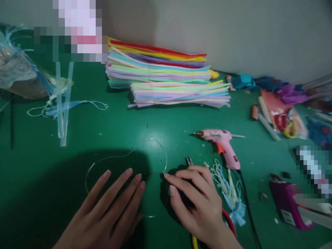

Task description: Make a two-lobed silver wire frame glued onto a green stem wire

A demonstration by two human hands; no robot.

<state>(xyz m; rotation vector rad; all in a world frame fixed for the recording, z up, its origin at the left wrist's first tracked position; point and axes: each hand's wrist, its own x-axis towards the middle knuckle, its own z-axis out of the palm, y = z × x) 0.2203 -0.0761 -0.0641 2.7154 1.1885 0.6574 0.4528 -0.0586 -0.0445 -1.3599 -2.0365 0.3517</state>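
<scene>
If read L to R, starts w/ 1 blurred bag [31, 83]. Just R of it, shows 2 clear glue sticks [60, 110], lower ends close together, overlapping blue tassel [74, 106] on green desk [116, 128]. Next, L grip [103, 214]: wide open, palm down, fingers slightly spread, over part of thin wire [166, 159]. Has wire mid-desk, bet. both hands, curving up from beneath L fingers & round to R index fingertip; can't tell if 1 pc or more. Behind, approx. 3 bundles of pipe cleaners [178, 95], multicol., banded. Then R grip [199, 197]: half curled, thumb & index slightly apart, index tip at wire; can't tell if pinching it. Under same hand, shows pliers [229, 221], mostly hidden: metal tips past knuckles, red & yellow handle parts below; can't tell if 1 tool or 2. Further R, 1 pink glue gun [227, 141], on its side, nozzle pointing L, w/ 1 pale stick [240, 136] out the back. Below, tangled tassels [229, 193], no. unclear. Far R, 1 purple box [287, 205], partly blurred.
</scene>
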